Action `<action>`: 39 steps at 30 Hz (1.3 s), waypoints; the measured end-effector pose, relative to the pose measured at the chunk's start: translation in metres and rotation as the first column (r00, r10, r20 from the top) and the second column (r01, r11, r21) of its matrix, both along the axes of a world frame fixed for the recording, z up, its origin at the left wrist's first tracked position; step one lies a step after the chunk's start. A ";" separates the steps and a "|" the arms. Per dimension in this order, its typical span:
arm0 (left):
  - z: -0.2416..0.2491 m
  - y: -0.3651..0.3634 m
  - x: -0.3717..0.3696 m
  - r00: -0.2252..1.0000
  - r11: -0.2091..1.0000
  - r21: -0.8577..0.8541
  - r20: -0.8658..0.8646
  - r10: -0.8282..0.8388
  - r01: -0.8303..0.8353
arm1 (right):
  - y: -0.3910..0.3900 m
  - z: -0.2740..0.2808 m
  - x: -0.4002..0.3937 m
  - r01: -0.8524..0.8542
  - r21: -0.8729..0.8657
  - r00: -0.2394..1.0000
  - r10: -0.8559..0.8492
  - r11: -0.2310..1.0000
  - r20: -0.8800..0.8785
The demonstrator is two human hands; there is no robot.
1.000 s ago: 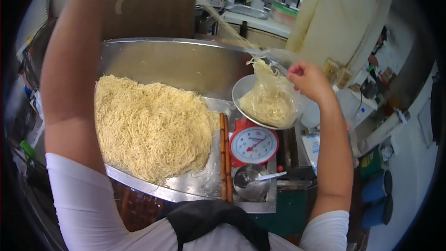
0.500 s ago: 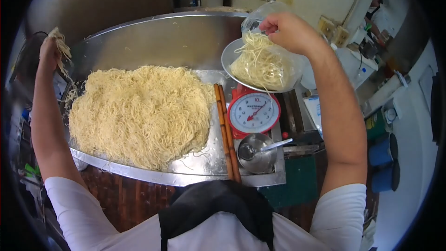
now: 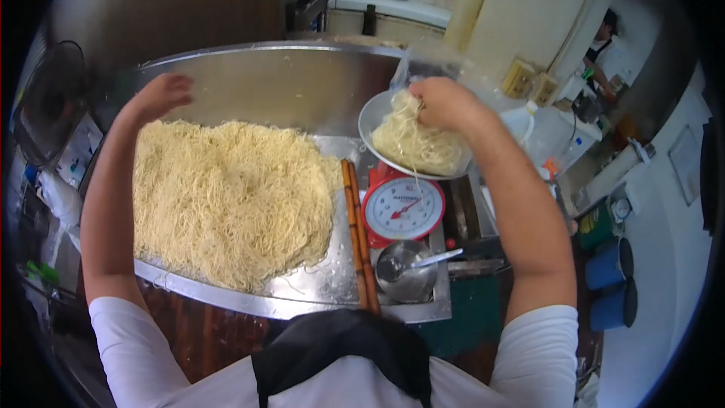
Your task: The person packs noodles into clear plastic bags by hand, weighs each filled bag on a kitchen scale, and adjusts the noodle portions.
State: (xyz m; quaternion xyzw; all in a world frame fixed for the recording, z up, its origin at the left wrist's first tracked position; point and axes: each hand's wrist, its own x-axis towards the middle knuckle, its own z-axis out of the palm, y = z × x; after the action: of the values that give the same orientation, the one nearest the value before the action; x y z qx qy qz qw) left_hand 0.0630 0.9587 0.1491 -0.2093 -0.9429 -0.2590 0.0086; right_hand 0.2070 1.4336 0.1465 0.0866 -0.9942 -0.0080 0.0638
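Note:
A large heap of pale yellow noodles (image 3: 234, 204) lies in a wide steel tray (image 3: 310, 296). Above the heap's far left side is my left hand (image 3: 168, 94), fingers stretched out and no noodles in them. My right hand (image 3: 444, 103) is over the pan (image 3: 368, 125) of a red dial scale (image 3: 404, 208), its fingers closed on a bunch of noodles (image 3: 411, 143) at a clear plastic bag (image 3: 411, 68). The fingertips are partly hidden. One noodle strand hangs over the pan's front edge.
Two brown bamboo sticks (image 3: 356, 234) lie across the tray beside the scale. A steel bowl (image 3: 406, 272) with a spoon (image 3: 436, 258) sits in front of it. A fan (image 3: 53, 102) stands at left. Another person (image 3: 602, 49) is at the far right.
My left hand has come inward from the far left and the noodles it held are gone from it. My right hand has lowered onto the noodles in the pan. The view has shifted slightly.

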 end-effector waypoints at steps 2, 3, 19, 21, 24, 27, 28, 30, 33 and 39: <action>0.023 0.079 0.044 0.969 0.957 0.159 0.008 -0.246 0.242 | 0.000 0.003 0.000 0.024 -0.193 0.999 -0.016 0.981 0.046; 0.038 0.115 0.078 0.938 0.921 0.206 0.034 -0.344 0.330 | 0.004 0.004 -0.001 0.006 -0.274 1.000 -0.004 0.962 0.008; -0.023 0.422 0.086 0.881 0.311 0.835 -0.368 -0.297 0.454 | 0.021 0.071 0.046 -0.123 -0.910 0.936 -0.259 0.397 -0.240; -0.010 0.422 0.086 0.928 0.223 0.904 -0.336 -0.159 0.365 | 0.017 0.068 0.059 -0.065 -0.879 0.938 -0.272 0.472 -0.216; 0.034 0.423 0.086 0.980 0.003 0.980 -0.199 0.003 0.199 | 0.014 0.066 0.068 0.018 -0.868 0.974 -0.204 0.496 -0.097; 0.094 0.399 0.120 0.955 -0.171 0.985 -0.058 -0.290 0.008 | 0.001 0.059 0.059 -0.023 -0.880 0.981 -0.159 0.474 -0.112; 0.104 0.405 0.106 0.963 -0.174 0.981 -0.127 -0.237 0.087 | -0.005 0.058 0.056 0.003 -0.889 0.988 -0.141 0.457 -0.069; 0.126 0.408 0.089 0.959 -0.203 0.961 -0.223 -0.174 0.186 | -0.009 0.048 0.047 0.022 -0.916 0.997 -0.078 0.400 -0.010; 0.150 0.369 0.107 0.949 -0.368 0.921 -0.224 -0.223 0.131 | -0.001 0.052 0.038 0.045 -0.950 0.990 -0.143 0.309 0.000; 0.077 0.382 0.108 0.684 -0.142 0.990 -0.110 -0.721 0.010 | -0.013 0.104 0.028 -0.271 -0.942 0.923 -0.225 0.196 -0.313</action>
State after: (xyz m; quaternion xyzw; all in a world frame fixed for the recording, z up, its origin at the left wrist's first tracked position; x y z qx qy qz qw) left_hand 0.1707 1.3409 0.2261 -0.3393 -0.3277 -0.8651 -0.1706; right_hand 0.2353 1.4202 0.2503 0.0381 -0.7349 0.6082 0.2975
